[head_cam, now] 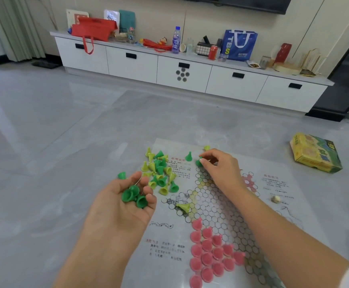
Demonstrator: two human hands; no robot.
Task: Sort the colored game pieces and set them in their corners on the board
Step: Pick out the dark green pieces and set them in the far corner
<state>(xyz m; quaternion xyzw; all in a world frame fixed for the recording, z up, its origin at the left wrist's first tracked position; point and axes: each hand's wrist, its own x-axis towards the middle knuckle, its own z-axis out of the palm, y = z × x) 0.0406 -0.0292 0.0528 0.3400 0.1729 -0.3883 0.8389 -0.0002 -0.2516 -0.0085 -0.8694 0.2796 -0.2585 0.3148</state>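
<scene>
Green pieces (135, 196) fill left hand (121, 204); right hand (217, 165) pinches one.

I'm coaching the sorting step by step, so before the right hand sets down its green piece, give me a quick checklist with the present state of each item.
1. Right hand pinches one dark green cone-shaped plastic piece: ok.
2. Left hand, palm up, holds spare dark green pieces: ok.
3. Green corner circles under the right hand free: cannot tell, hand hides them.
4. Pink cone pieces fill their near corner of the paper game board: ok.
5. Mixed pile of green and yellow-green pieces sorted: not ok.
6. Tipped yellow-green piece lies on the board: not ok.
</scene>
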